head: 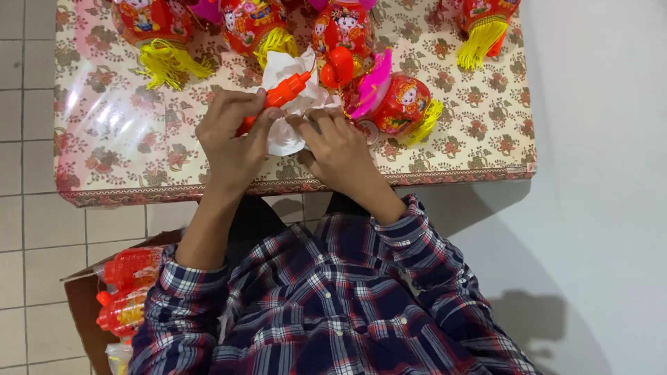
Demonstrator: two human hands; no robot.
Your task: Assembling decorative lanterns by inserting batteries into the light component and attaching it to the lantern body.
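Observation:
My left hand (233, 139) grips an orange plastic handle (281, 96) that sticks out toward the upper right. My right hand (337, 146) pinches a crumpled white paper (286, 135) wrapped under and around that handle. Both hands meet over the floral tablecloth (118, 139). Just beyond the paper lies a red round lantern (399, 104) with a pink fan-shaped piece and a yellow tassel. A small orange-red bow-shaped piece (338, 69) sits above the paper.
Several more red lanterns with yellow tassels (163, 31) line the table's far edge. A cardboard box (83, 305) on the tiled floor at lower left holds packed red lanterns (128, 288). A white wall (597, 139) runs along the right.

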